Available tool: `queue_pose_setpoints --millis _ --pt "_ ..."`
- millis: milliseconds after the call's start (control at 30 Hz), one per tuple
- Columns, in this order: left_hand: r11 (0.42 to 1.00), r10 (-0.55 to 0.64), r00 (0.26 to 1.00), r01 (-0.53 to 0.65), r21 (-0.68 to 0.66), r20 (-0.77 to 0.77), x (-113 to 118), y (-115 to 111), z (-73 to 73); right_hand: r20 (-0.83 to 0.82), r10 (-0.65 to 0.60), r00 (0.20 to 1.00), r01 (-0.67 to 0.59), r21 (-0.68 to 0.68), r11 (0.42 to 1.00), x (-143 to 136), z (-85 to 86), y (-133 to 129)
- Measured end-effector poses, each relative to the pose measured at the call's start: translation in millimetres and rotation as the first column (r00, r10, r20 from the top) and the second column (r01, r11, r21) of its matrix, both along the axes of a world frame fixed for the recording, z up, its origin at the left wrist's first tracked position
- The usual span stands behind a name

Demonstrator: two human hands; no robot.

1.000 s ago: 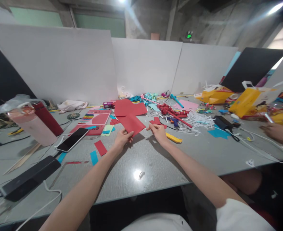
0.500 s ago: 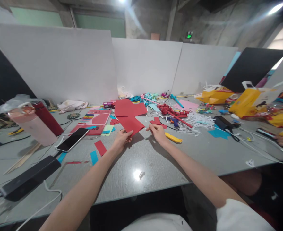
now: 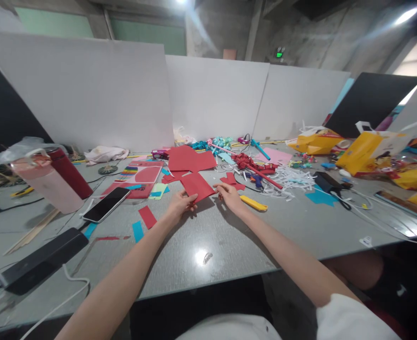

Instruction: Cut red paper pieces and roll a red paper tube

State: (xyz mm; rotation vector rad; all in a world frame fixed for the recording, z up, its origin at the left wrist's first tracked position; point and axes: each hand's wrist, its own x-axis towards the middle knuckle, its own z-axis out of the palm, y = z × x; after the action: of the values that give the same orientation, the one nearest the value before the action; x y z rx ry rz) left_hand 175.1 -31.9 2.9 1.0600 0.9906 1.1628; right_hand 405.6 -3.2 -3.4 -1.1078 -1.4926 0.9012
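A red folded-looking piece of paper (image 3: 197, 185) is held up a little above the grey table. My left hand (image 3: 182, 206) pinches its lower left corner between thumb and fingers. At the paper's right corner, the fingertips of my right hand (image 3: 229, 196) are closed on the edge. Behind it lie larger red paper sheets (image 3: 189, 159). Small red paper pieces (image 3: 231, 179) rest just beyond my right hand, and a yellow utility knife (image 3: 253, 203) lies to its right.
On the left stand a pink bottle (image 3: 47, 182) and a red bottle (image 3: 70, 172), near a phone (image 3: 107, 204) and a black power bank (image 3: 40, 259). White paper shreds (image 3: 293, 179) and a red-wrapped stick (image 3: 261, 174) lie at the back right. Yellow bags (image 3: 364, 151) stand farther right.
The red paper has turned and tilted slightly, and my right fingertips have come onto its right corner. At the far right, a co-worker's hand has left the view, leaving a phone on the table.
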Motion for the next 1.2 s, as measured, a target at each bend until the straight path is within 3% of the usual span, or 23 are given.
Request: queue_pose_setpoints --millis 267,433,533,633,700,733,800,867,933,1067,1200 --pt "0.995 -0.085 0.993 0.089 0.041 -0.078 0.7 0.6 -8.8 0.040 0.029 0.999 -0.029 0.004 1.000 -3.0 -2.4 -0.6" --pt "0.990 -0.138 0.986 0.140 0.014 -0.098 0.9 -1.3 -6.2 0.078 0.057 0.995 -0.060 0.038 0.997 -2.0 -6.8 1.6" --pt "0.995 -0.098 0.991 0.098 -0.008 -0.094 1.1 -1.4 -3.0 0.182 0.036 0.983 -0.050 0.070 0.996 0.2 -3.0 1.5" --pt "1.000 -0.020 0.997 0.020 0.000 -0.080 -0.1 -0.7 -1.3 0.315 -0.031 0.949 -0.009 0.124 0.992 11.5 12.9 0.3" --pt "0.999 0.035 0.997 -0.035 0.005 -0.069 -1.2 0.2 -1.7 0.477 -0.111 0.872 0.024 0.184 0.983 27.3 27.5 -2.6" --pt "0.998 0.058 0.996 -0.058 0.002 -0.064 -1.6 0.8 -2.3 0.586 -0.167 0.793 0.046 0.216 0.975 37.5 34.2 -5.2" --pt "0.997 0.071 0.996 -0.072 -0.004 -0.057 -1.8 2.4 -3.9 0.772 -0.298 0.562 0.140 0.266 0.954 60.1 43.0 -13.8" --pt "0.998 0.060 0.996 -0.060 -0.002 -0.067 -1.0 3.9 -5.0 0.871 -0.316 0.376 0.235 0.240 0.942 81.8 43.3 -26.6" --pt "0.999 0.050 0.994 -0.051 -0.004 -0.093 0.7 4.7 -4.8 0.925 -0.284 0.253 0.302 0.203 0.931 97.9 36.1 -42.5" --pt "0.999 0.031 0.987 -0.035 -0.026 -0.157 3.8 2.4 -0.6 0.942 -0.252 0.222 0.272 0.189 0.944 105.6 14.8 -78.8" --pt "0.999 0.017 0.982 -0.026 -0.045 -0.186 4.6 -1.1 2.2 0.866 -0.388 0.316 0.301 0.296 0.906 84.4 -4.1 -120.2"
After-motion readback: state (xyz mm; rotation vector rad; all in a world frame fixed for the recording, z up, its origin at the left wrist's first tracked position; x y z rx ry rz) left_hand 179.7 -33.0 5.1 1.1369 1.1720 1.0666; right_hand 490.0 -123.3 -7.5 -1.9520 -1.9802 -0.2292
